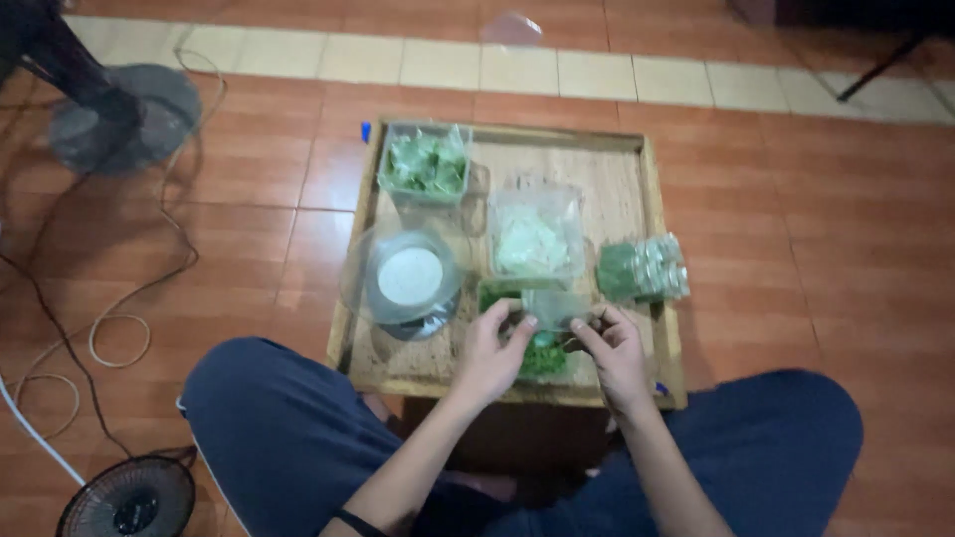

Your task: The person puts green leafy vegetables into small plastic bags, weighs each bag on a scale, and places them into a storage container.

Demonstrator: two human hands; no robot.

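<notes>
A small clear bag (555,306) lies at the bench's near edge; packed green-leaf bags (644,268) are stacked at its right edge.

Small clear plastic bag (553,306), flat, held between both hands, above open container of green leaves (542,358), on wooden tray.

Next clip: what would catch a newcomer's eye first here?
The left hand and right hand meet at the near edge of a low wooden tray on the tiled floor, pinching a small clear bag between them over a container of green leaves. Left of them sits a round lidded bowl with something white inside; further back are two clear tubs, one of greens.
</notes>
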